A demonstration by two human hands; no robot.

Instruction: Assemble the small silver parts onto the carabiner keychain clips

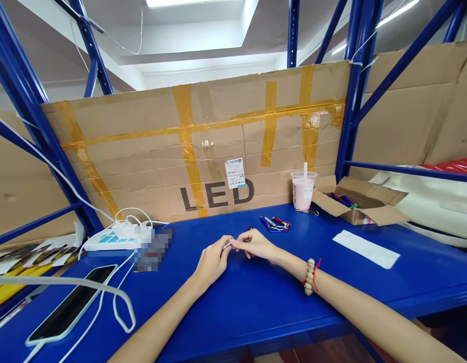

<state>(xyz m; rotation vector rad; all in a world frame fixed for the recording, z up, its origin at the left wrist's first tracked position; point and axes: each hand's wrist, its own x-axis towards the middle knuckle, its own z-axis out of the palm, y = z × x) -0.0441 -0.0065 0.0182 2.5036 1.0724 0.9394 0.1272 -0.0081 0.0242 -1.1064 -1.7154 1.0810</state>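
Note:
Above the middle of the blue tabletop (233, 297), my two hands meet fingertip to fingertip. My left hand (213, 259) is closed, pinching a small silvery metal piece (227, 244) that is mostly hidden by the fingers. From the other side my right hand (256, 244) pinches at the same piece with thumb and forefinger. A small red tip (249, 228) shows just behind the right fingers; whether it belongs to the held piece I cannot tell. Just beyond lie several small red, silver and blue tube-shaped pieces with clips (275, 224).
A pink drink cup with straw (303, 191) stands by the cardboard wall (150, 166). An open carton (363, 201) holds small coloured items. A white strip (365, 249) lies at right. On the left are a phone (72, 305), a power strip (110, 241) and loose white cables.

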